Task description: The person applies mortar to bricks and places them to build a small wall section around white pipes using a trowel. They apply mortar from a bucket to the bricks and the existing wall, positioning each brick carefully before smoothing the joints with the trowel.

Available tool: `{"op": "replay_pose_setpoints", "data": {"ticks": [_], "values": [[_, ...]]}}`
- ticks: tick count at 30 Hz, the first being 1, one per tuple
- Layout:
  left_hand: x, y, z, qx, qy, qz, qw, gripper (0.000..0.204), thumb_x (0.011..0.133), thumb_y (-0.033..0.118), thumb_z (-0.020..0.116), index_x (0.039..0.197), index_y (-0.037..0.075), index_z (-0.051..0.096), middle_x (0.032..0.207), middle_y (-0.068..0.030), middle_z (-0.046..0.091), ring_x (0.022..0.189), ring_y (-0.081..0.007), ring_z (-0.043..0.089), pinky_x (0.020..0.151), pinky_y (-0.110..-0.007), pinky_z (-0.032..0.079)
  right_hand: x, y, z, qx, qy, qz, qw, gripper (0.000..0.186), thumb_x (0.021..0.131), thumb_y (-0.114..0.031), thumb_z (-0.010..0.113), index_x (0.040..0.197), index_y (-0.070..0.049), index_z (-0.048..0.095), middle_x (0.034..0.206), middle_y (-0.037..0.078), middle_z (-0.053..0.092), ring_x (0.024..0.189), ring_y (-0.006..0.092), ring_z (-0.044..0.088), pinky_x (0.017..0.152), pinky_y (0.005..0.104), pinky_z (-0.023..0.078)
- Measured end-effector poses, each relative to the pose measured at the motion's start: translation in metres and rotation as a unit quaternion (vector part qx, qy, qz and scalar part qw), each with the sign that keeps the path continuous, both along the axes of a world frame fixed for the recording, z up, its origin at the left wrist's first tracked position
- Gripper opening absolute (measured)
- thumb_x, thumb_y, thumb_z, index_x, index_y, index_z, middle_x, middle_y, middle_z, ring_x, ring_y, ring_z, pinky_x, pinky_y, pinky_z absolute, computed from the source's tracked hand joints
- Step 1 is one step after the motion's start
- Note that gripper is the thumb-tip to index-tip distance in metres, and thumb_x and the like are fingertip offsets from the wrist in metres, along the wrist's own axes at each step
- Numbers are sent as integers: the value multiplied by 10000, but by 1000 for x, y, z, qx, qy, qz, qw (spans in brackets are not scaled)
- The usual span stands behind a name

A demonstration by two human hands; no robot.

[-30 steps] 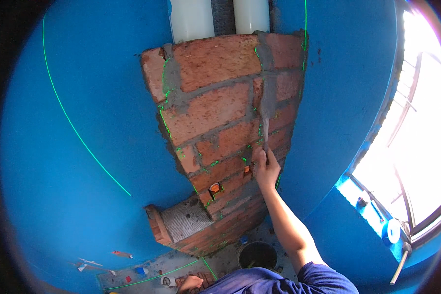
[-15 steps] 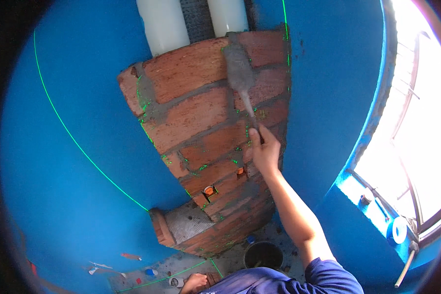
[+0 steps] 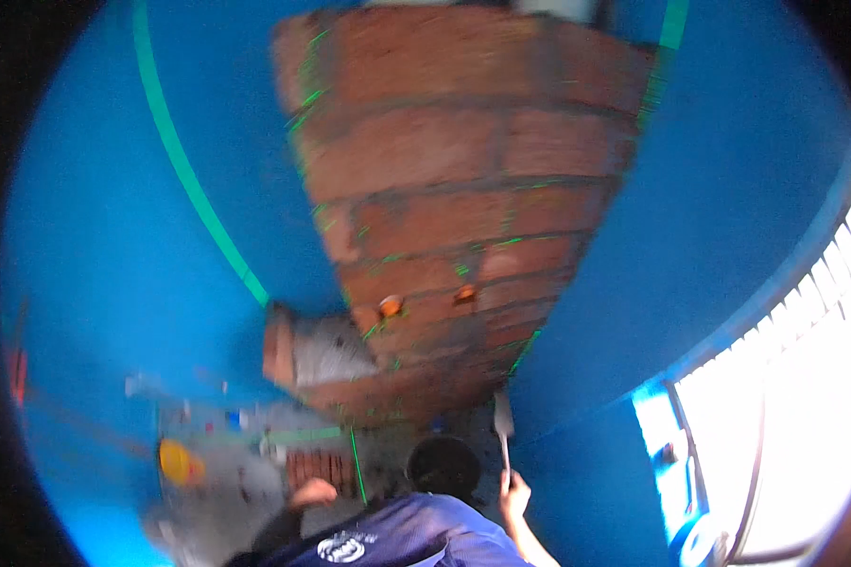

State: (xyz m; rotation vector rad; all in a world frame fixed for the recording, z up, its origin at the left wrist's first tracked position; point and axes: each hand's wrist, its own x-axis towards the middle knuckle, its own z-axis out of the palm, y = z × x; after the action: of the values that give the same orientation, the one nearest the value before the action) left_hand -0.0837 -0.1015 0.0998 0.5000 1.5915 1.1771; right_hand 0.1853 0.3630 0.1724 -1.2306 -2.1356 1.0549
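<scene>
In my right hand, low on the right, the fingers are wrapped round the handle of a trowel. Its grey blade points up beside the foot of the brickwork, next to the blue wall. The brickwork is red brick with grey mortar joints, and two small orange-lined openings show in its lower part. My left hand hangs near the floor, by some bricks; motion smears its fingers. Between my hands, just in front of my body, stands a dark round bucket.
Blue walls flank the brickwork. A brick-edged ledge juts out at its lower left. A yellow object and small blurred items lie on the floor at left. A bright window is on the right. Green laser lines cross the walls and floor.
My right hand has drawn the trowel down from the upper brickwork to its foot at lower right. The view has tilted down, and more floor shows.
</scene>
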Motion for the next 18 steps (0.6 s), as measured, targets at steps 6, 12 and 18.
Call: {"op": "replay_pose_setpoints", "data": {"ticks": [6,12,18], "values": [[41,44,39,-14,236,-108,966,244,817,185,550,674,-6,501,605,-96,500,500,-187,486,493,-362,394,182,-28,-111,-111,-335,-18,935,351,850,-359,606,769,-23,665,725,206,644,686,366,642,585,467,483],[113,38,63,-101,90,106,985,180,834,134,538,891,-34,572,826,-73,597,599,-191,617,564,-325,501,173,9,-133,-235,-378,112,888,377,843,-369,605,726,-13,639,679,176,632,624,318,616,538,447,465],[113,52,53,9,15,176,984,207,699,39,567,600,26,385,599,-21,389,494,-127,457,493,-332,442,151,31,-140,-288,-350,163,876,406,836,-379,605,682,-3,612,633,145,620,561,271,591,490,427,447]]}}
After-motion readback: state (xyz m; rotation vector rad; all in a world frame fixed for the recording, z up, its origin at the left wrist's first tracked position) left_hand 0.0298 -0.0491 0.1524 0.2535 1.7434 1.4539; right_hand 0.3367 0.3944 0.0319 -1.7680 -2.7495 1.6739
